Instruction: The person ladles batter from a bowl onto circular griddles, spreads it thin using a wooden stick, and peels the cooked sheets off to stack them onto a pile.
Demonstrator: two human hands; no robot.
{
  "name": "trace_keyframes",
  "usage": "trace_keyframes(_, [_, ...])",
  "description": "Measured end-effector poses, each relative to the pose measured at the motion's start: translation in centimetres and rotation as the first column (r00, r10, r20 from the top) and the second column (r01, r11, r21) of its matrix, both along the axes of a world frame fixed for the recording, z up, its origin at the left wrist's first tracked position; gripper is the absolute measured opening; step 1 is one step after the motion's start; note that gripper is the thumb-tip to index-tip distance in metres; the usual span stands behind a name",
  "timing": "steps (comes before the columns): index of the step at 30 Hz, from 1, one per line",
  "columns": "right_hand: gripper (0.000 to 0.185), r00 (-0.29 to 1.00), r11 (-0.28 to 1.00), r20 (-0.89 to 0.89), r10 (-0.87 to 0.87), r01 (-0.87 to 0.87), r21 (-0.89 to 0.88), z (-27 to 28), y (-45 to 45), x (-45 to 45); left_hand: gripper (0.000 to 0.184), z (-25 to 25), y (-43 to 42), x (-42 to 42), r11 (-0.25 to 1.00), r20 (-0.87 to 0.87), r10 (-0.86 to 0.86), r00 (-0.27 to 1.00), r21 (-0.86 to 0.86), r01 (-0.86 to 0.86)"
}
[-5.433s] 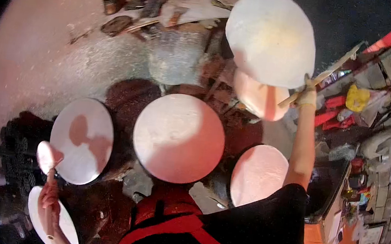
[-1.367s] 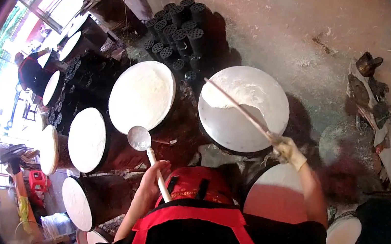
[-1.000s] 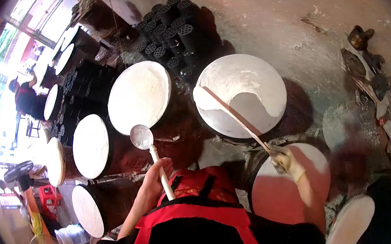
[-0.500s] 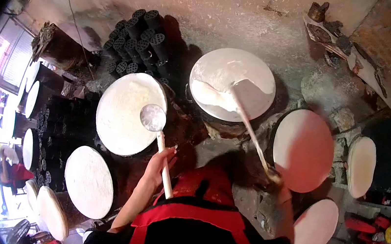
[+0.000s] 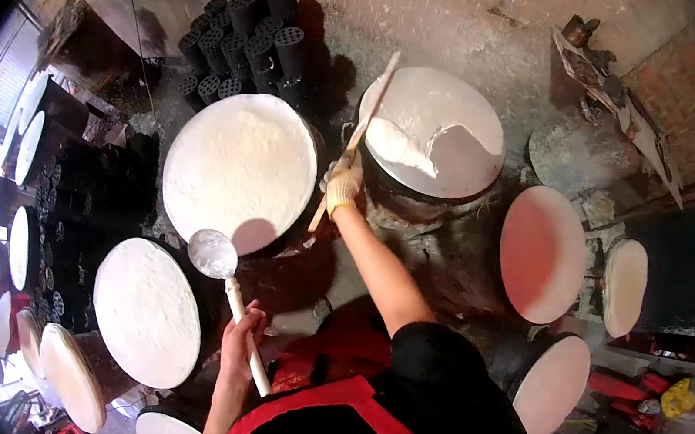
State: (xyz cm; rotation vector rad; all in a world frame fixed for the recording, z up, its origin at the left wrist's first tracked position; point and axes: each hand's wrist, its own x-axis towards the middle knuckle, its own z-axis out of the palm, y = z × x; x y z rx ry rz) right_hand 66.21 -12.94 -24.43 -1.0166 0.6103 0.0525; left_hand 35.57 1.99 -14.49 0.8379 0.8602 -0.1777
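Observation:
My left hand [image 5: 240, 342], bare, is wrapped round the pale handle of a round-bowled ladle [image 5: 213, 254]. The ladle's bowl hangs by the lower edge of a large round griddle [image 5: 241, 155] coated with a pale, creamy layer. In a knitted glove, my right hand [image 5: 343, 183] grips a long wooden stick [image 5: 377, 102] between that griddle and a second round one [image 5: 470, 165]. A white layer [image 5: 401, 143] covers part of the second griddle. Its curved, ragged edge borders a smooth grey area at the lower right.
Black honeycomb briquettes [image 5: 247, 46] are stacked by the wall. More round pale discs stand around me, one at lower left [image 5: 149, 314], one at right [image 5: 542, 256] and one at lower right [image 5: 551, 389]. A cluttered shelf board [image 5: 632, 123] juts out at upper right.
My right hand has swung left with the stick, off the second griddle's surface to between the two griddles. The ladle has moved down and left from over the coated griddle. The view has shifted.

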Motion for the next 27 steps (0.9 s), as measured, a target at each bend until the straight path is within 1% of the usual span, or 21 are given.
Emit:
trace_keyframes(1, [0.027,0.998,0.998,-0.061,-0.007,0.011,0.066,0.0,-0.7,-1.9,0.036,-1.1,0.5,-0.6,0.999,0.02,0.014,1.0,-0.046,-0.013])
trace_keyframes(2, [0.027,0.993,0.991,-0.12,-0.009,0.025,0.131,0.2,-1.7,-4.0,0.031,-1.6,0.7,-0.7,0.998,0.003,0.022,1.0,-0.06,-0.022])
trace_keyframes(4, [0.024,0.994,0.994,-0.102,-0.04,0.05,0.097,-0.4,-2.9,-8.4,0.026,-0.4,-0.1,-0.2,0.999,-0.065,-0.001,0.998,-0.042,-0.002])
trace_keyframes(6, [0.026,0.997,1.0,-0.071,0.009,-0.009,0.0,-0.1,-5.4,-12.1,0.023,-0.3,-0.6,0.4,0.998,-0.018,-0.047,0.999,-0.036,0.046])
trace_keyframes(7, [0.029,0.996,1.0,-0.086,0.008,-0.008,0.001,-0.2,-7.0,-13.5,0.02,0.0,-1.2,0.8,0.998,-0.002,-0.065,0.998,0.0,0.065])
trace_keyframes(8, [0.031,0.995,1.0,-0.102,0.008,-0.008,0.001,-0.2,-8.6,-14.4,0.02,-0.4,-1.6,1.1,0.996,0.003,-0.088,0.996,-0.019,0.088])
trace_keyframes(9, [0.036,0.967,0.997,-0.25,-0.051,0.036,-0.067,3.2,-9.6,-15.2,0.019,-1.2,-1.8,1.2,0.993,0.004,-0.11,0.994,-0.036,0.11])
trace_keyframes(10, [0.038,0.991,0.988,-0.134,-0.011,-0.01,-0.156,1.0,-11.8,-16.2,0.019,-1.7,-2.1,1.4,0.99,0.007,-0.131,0.991,-0.051,0.132])
trace_keyframes(11, [0.038,0.995,0.99,-0.101,-0.002,-0.012,-0.14,0.0,-13.7,-16.3,0.018,-1.5,-2.6,1.5,0.988,0.002,-0.129,0.992,-0.085,0.129])
trace_keyframes(12, [0.038,0.998,0.992,-0.069,0.007,-0.015,-0.122,-0.3,-15.3,-16.5,0.019,-1.7,-3.1,1.4,0.989,0.013,-0.115,0.993,-0.097,0.116])
trace_keyframes(14, [0.032,0.996,0.997,-0.07,-0.047,0.051,0.058,1.5,-17.5,-15.3,0.02,-1.8,-4.2,1.4,0.99,0.038,-0.083,0.996,-0.114,0.087])
trace_keyframes(15, [0.025,0.992,0.98,-0.073,-0.102,0.113,0.164,2.1,-17.0,-14.0,0.018,-1.2,-4.7,1.4,0.988,0.053,-0.089,0.995,-0.119,0.095])
trace_keyframes(16, [0.023,0.984,0.948,-0.083,-0.159,0.175,0.267,3.1,-16.4,-12.7,0.017,-0.7,-5.4,1.5,0.989,0.051,-0.103,0.993,-0.099,0.107])
trace_keyframes(18, [0.024,0.995,0.963,0.071,-0.063,0.042,0.266,4.1,-14.1,-11.8,0.015,0.0,-6.8,2.1,0.99,0.045,-0.128,0.991,-0.058,0.131])
trace_keyframes(19, [0.021,0.993,0.963,0.061,0.102,-0.114,0.244,3.9,-13.7,-11.8,0.015,-0.4,-7.4,2.3,0.988,0.073,-0.137,0.988,-0.061,0.142])
trace_keyframes(20, [0.019,0.964,0.938,0.044,0.261,-0.265,0.225,3.6,-13.8,-12.4,0.016,-0.6,-7.9,2.6,0.98,0.091,-0.19,0.978,-0.05,0.195])
trace_keyframes(21, [0.019,0.925,0.936,-0.167,0.341,-0.319,0.147,3.0,-14.8,-12.9,0.016,-0.6,-8.6,2.7,0.981,0.074,-0.183,0.98,-0.054,0.187])
trace_keyframes(24, [0.022,0.966,0.974,-0.118,0.228,-0.227,0.026,3.7,-20.5,-16.4,0.017,-0.3,-11.0,3.6,0.986,0.064,-0.156,0.986,-0.058,0.159])
trace_keyframes(26, [0.025,0.958,0.958,-0.146,0.246,-0.263,-0.114,3.5,-25.2,-16.7,0.017,-0.7,-12.2,3.5,0.988,0.051,-0.14,0.989,-0.063,0.143])
trace_keyframes(27, [0.027,0.955,0.96,-0.104,0.277,-0.28,-0.013,2.2,-27.8,-16.4,0.018,-0.6,-12.8,3.6,0.987,0.05,-0.142,0.989,-0.065,0.145])
